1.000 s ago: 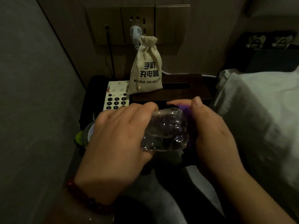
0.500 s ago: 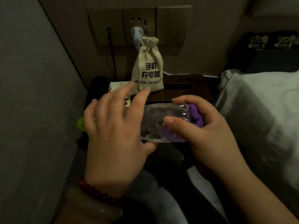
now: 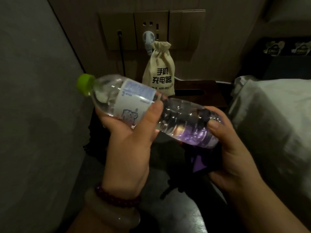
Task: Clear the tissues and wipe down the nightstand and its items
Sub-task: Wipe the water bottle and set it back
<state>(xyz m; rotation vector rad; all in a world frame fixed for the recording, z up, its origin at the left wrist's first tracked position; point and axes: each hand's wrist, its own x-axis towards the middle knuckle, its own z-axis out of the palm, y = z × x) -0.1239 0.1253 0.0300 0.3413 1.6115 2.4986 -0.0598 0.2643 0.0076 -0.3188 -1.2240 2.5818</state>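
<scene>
Water bottle [image 3: 181,115], left hand [image 3: 127,140] gripping upper half, right hand [image 3: 235,148] clasping base with cloth [image 3: 197,163]

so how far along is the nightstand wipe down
Done: no loose tissues show. In hand: the left grip holds the clear plastic water bottle with a green cap, while the right grip holds a purple cloth against its base. Left: the beige drawstring pouch and dark wooden tissue box behind, no hand on them; the nightstand top is mostly hidden.
</scene>
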